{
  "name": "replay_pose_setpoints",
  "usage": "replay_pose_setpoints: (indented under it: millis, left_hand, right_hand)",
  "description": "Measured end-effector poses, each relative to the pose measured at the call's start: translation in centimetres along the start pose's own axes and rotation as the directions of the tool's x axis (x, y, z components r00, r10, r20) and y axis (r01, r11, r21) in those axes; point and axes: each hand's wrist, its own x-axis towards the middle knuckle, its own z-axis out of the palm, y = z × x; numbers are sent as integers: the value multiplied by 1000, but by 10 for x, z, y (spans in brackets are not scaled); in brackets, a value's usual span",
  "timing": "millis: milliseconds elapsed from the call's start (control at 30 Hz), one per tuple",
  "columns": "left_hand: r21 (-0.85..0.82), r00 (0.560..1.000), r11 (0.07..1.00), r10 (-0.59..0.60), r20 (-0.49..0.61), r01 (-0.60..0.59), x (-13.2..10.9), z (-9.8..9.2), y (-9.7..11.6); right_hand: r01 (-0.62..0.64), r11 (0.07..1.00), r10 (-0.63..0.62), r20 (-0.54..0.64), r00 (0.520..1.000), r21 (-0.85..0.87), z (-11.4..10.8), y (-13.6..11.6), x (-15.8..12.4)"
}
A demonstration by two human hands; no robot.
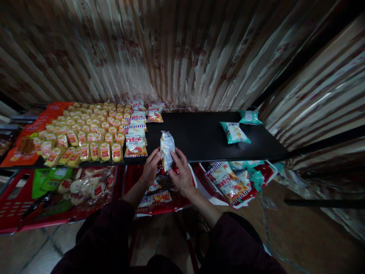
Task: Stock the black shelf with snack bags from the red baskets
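A white and orange snack bag is held upright between my two hands, just over the shelf's front edge. My left hand grips its left side, and my right hand has its fingers curled on the right side. To the left on the shelf, matching bags with striped ends form a column, the nearest bag lying with its print upside down to me. One more such bag lies at the back. Below my hands, a red basket holds more of these bags, partly hidden by my arms.
Many small yellow-wrapped cakes fill the shelf's left, beside orange packs. Two teal bags, the nearer one included, lie on the black shelf at right. Red baskets stand below, one with snack bags, another with round packaged items.
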Motion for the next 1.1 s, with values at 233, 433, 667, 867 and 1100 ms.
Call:
replay_pose_setpoints:
  millis: [233,433,667,867,1100]
  left_hand:
    - [-44,993,997,-56,108,61,-2,0,-3]
    - [-67,990,991,-108,85,114,-3,2,0]
    - [-36,991,991,-131,-6,131,-6,5,11]
    - [-46,981,981,-192,-36,190,-9,7,20]
    - [33,977,983,-174,-122,180,-7,5,23]
  right_hand:
    - [69,982,-60,53,997,-177,2,-1,-3]
    - [89,971,-68,100,993,-223,5,1,-6]
    - [128,988,-120,95,988,-85,-2,-10,-2]
    - [43,999,-43,-1,999,-21,-5,-7,1]
    - [13,993,-16,-24,1000,-120,-3,-1,4]
